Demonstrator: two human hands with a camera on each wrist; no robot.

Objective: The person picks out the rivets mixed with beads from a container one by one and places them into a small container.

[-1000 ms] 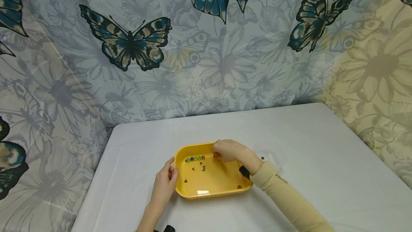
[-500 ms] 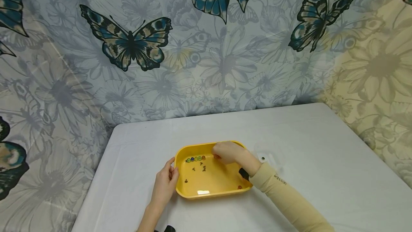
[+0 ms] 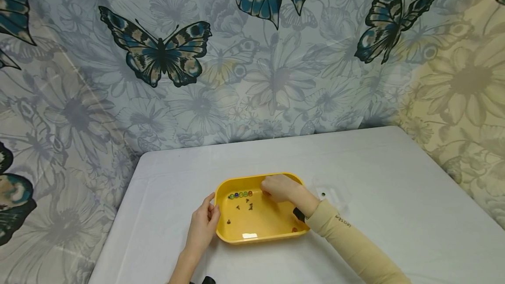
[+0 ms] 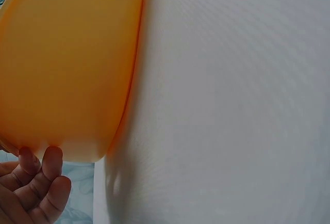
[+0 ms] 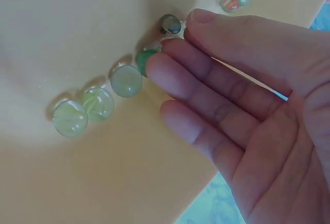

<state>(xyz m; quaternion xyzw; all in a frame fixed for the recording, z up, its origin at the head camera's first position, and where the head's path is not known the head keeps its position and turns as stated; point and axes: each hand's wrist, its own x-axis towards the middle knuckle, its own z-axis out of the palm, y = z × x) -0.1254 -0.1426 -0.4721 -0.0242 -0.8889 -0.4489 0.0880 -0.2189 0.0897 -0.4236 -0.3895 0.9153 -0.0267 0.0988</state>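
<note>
A yellow tray (image 3: 272,227) sits on the white table (image 3: 394,196). My left hand (image 3: 203,225) holds the tray's left rim; in the left wrist view its fingertips (image 4: 49,157) press on the tray's outer wall (image 4: 67,64). My right hand (image 3: 278,187) is inside the tray by the far wall. Its nearly straight fingers (image 5: 175,74) touch a green marble (image 5: 143,59) at the end of a row of pale green marbles (image 5: 98,104); a dark marble (image 5: 170,24) lies beside them. Another row of coloured marbles (image 3: 240,194) lines the far wall.
Several small dark bits (image 3: 245,207) and one orange marble (image 3: 293,229) lie on the tray's floor. A clear plastic thing with a dark dot (image 3: 324,194) lies on the table right of the tray. A butterfly-print curtain (image 3: 252,56) hangs behind the table.
Hardly anything differs. My right hand stays at the marbles by the tray's far wall, shifted only slightly. The left hand keeps its hold on the rim.
</note>
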